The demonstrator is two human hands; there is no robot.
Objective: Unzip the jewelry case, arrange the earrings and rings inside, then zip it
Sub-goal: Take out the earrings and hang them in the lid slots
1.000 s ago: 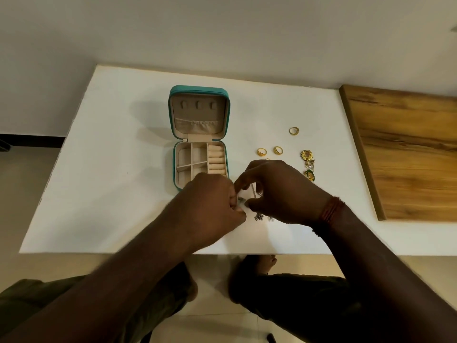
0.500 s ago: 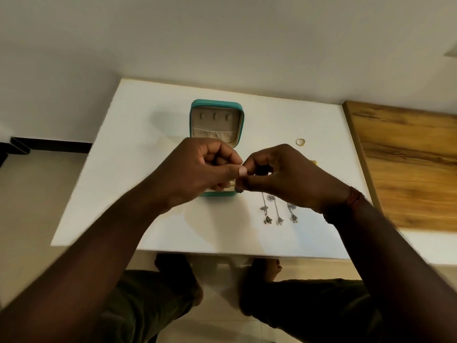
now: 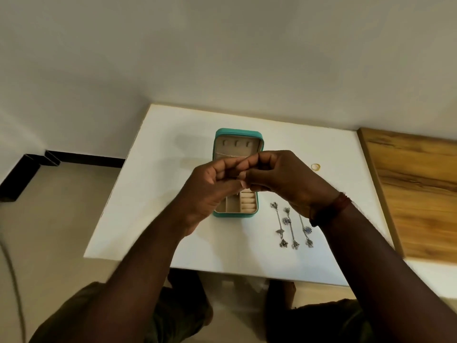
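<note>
The teal jewelry case (image 3: 238, 131) lies open on the white table (image 3: 153, 209), its lid propped back and beige compartments (image 3: 247, 206) showing below my hands. My left hand (image 3: 210, 191) and my right hand (image 3: 284, 181) meet fingertip to fingertip above the case, pinched on a small earring that the fingers almost wholly hide. Three long silver drop earrings (image 3: 291, 227) lie side by side on the table right of the case. One gold ring (image 3: 315, 167) lies farther back on the right.
A wooden board (image 3: 415, 194) adjoins the table's right edge. The wall runs close behind the table. My knees show under the near table edge. My right wrist carries a red thread band (image 3: 338, 206).
Both hands have lifted from the table surface beside the case and now hold the small piece higher, over the case. The view has tilted upward, and my right hand now hides the other gold pieces.
</note>
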